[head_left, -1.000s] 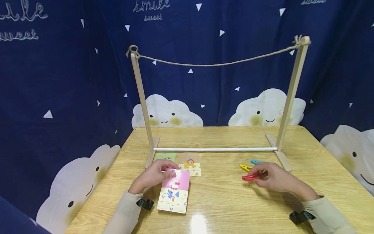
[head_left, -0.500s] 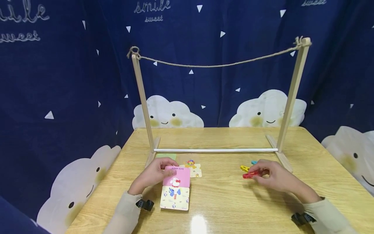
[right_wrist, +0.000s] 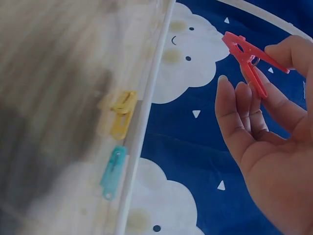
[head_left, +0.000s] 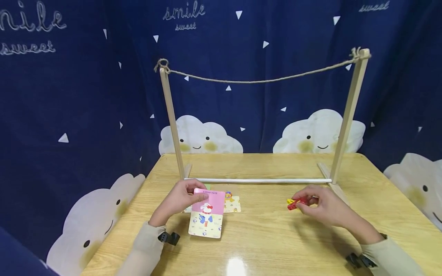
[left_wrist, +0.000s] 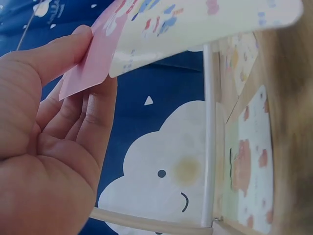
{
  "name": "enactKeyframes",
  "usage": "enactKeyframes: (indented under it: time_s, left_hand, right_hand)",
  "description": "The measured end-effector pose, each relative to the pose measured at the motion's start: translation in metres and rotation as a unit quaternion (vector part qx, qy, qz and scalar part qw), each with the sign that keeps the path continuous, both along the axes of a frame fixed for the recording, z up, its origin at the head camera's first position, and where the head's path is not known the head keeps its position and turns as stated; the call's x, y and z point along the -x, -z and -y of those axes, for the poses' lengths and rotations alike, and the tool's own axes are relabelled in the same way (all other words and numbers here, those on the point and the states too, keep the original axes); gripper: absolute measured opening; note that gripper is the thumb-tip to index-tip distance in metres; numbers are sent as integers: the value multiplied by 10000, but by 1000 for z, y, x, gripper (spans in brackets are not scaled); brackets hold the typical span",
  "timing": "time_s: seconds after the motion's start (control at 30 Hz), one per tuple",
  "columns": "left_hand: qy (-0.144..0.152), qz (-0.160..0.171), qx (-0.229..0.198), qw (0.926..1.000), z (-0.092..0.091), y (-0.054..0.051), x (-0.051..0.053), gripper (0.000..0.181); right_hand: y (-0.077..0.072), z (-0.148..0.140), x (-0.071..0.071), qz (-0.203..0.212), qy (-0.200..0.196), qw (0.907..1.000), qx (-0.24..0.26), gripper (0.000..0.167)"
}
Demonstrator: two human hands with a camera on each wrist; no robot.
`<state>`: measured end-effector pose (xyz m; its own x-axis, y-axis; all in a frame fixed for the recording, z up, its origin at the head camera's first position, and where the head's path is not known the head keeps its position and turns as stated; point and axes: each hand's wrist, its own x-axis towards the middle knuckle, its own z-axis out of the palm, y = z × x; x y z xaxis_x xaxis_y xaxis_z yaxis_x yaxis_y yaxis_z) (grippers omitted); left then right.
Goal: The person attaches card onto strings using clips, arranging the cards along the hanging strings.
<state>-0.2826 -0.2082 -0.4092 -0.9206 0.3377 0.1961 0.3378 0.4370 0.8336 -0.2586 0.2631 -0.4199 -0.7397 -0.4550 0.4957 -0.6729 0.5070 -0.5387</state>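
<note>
My left hand [head_left: 177,201] pinches the top edge of a pink and cream rabbit card [head_left: 206,212], thumb in front; the left wrist view shows the card [left_wrist: 146,36] raised off the table. Between thumb and fingers of my right hand [head_left: 324,207] is a red clothespin [head_left: 297,203]; in the right wrist view this clothespin [right_wrist: 247,56] is held up by its two handles. A yellow clothespin [right_wrist: 123,115] and a blue one [right_wrist: 114,171] lie on the table. Behind the rabbit card lie a lion card [head_left: 232,204] and a green-topped card [left_wrist: 252,166], partly covered in the head view.
A wooden frame stands across the table [head_left: 259,237], with a left post [head_left: 172,122], a right post [head_left: 349,115] and a white bottom rod [head_left: 257,180]. A sagging rope [head_left: 248,81] joins the post tops. A dark blue curtain [head_left: 214,46] hangs behind.
The rabbit card has risen slightly in my left hand. My right hand has lifted the red clothespin a little, and the clothespin has turned. The head view has shifted slightly.
</note>
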Motion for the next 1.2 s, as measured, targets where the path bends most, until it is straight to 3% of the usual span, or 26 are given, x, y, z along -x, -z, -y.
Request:
enactKeyframes:
  time_s: [0.4, 0.77, 1.0, 1.2]
  left_hand:
    - [-234, -288, -16, 9993, 6, -17, 7, 21]
    - [-523, -544, -208, 9969, 7, -28, 14, 20]
    - [-665, -733, -300, 9946, 4, -37, 18, 20]
    - [-751, -898, -443, 9921, 4, -46, 24, 24]
  right_hand:
    - [-32, 10, 5, 494, 608, 9964, 311, 25]
    - [-56, 13, 12, -20, 325, 9991, 274, 25]
    - [-70, 22, 17, -483, 482, 9977, -59, 22]
    - [-86, 28, 24, -453, 615, 9971, 47, 25]
